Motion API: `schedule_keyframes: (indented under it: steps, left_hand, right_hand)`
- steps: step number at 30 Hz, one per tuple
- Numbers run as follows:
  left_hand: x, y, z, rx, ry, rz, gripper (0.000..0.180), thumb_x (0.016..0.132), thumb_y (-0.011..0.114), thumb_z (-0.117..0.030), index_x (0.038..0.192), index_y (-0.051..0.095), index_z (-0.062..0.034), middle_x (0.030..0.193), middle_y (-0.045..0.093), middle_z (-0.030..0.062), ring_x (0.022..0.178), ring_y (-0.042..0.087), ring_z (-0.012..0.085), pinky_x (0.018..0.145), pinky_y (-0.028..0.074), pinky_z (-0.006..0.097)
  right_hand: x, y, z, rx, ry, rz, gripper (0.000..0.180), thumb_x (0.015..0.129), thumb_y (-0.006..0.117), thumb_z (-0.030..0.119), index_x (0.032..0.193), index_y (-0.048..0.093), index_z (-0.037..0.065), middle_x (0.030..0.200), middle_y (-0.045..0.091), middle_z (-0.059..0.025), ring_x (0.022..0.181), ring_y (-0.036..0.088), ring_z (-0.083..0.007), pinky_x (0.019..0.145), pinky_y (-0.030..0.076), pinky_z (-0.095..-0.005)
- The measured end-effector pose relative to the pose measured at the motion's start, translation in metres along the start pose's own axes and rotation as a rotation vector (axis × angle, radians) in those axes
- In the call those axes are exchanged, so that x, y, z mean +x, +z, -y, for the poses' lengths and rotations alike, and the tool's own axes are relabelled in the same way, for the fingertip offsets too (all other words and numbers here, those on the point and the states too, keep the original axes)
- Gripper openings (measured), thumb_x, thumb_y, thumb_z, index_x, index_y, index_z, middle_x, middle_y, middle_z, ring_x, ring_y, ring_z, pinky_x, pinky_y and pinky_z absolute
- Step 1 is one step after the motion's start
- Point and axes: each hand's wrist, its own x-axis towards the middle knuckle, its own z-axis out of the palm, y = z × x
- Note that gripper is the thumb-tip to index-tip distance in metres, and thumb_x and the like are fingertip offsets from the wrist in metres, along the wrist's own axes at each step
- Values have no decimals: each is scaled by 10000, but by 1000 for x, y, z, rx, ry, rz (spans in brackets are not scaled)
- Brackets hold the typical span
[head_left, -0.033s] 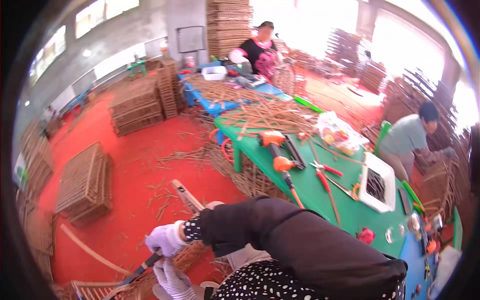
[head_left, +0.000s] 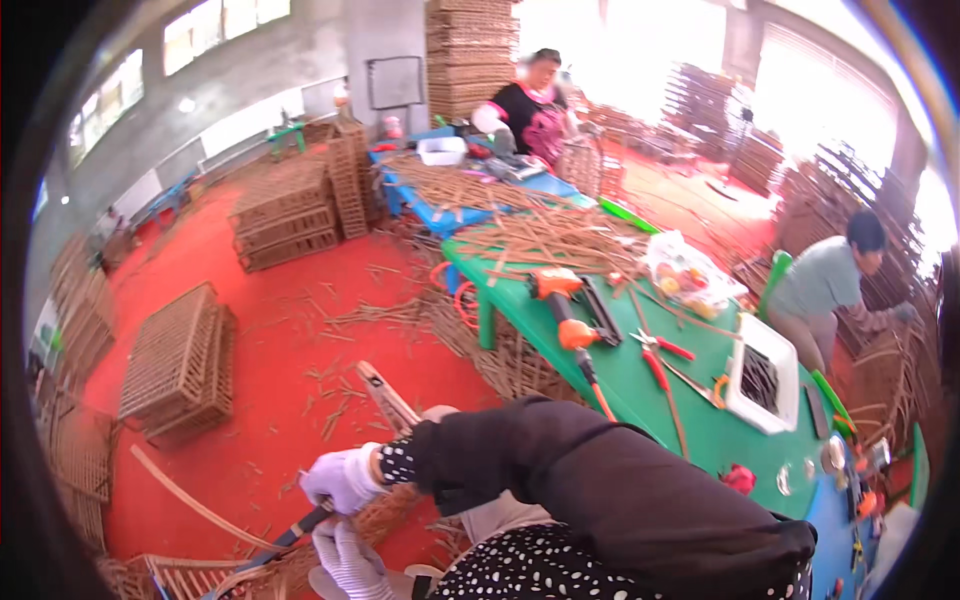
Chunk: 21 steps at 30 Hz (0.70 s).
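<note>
At the lower left, my right hand [head_left: 340, 478], in a lavender glove, is closed round the dark handle of a long, slim tool [head_left: 292, 532]. The tool slopes down and left to a woven wicker piece [head_left: 185, 575], and its working end cannot be made out. Just below the handle is my left hand [head_left: 350, 562] in a striped glove. Its fingers are bent and pressed together, and whatever they hold is hidden. A pale curved strip [head_left: 200, 502] runs beside the tool. My right arm, in a dark sleeve, crosses the view and hides part of the wicker.
The green table [head_left: 640, 400] at my right holds an orange nail gun [head_left: 568, 310], red-handled pliers [head_left: 655, 362], scissors [head_left: 695, 385], a white tray [head_left: 785, 408] and wicker strips [head_left: 540, 240]. Stacked baskets [head_left: 178, 362] stand on the red floor. Two people [head_left: 530, 115] work beyond.
The whole view has shifted a little, so the room sits slightly farther right. Both hands keep their places at the tool, with no visible change of grip.
</note>
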Motion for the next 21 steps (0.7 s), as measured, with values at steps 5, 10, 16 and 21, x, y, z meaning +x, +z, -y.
schedule_keyframes:
  steps: [5,10,16,21]
  left_hand:
    - [54,-60,-17,-250,-404,396,122,739,619,-117,789,541,-37,723,600,113,611,565,260,605,465,337]
    - [82,-63,-1,165,-195,732,225,708,691,-254,739,558,-74,624,594,89,551,581,208,506,441,326]
    - [129,-59,16,43,-367,915,325,610,772,-299,686,593,-39,632,619,88,552,589,151,558,470,277]
    - [127,-28,79,-429,-689,1016,299,598,816,-182,714,574,-50,615,580,13,493,502,85,463,417,225]
  right_hand:
    - [-6,5,20,-2,50,-46,223,637,637,174,821,594,56,741,616,-148,751,600,-340,634,475,-404]
    - [-25,1,32,-31,47,-149,224,691,627,212,844,570,59,728,615,-167,733,598,-356,632,476,-417]
    - [-34,-2,43,41,207,-155,352,711,663,304,922,514,65,779,627,-144,767,612,-341,660,479,-419]
    - [-30,7,34,-28,188,-272,421,712,653,284,1017,481,51,829,619,-152,765,613,-345,641,492,-416]
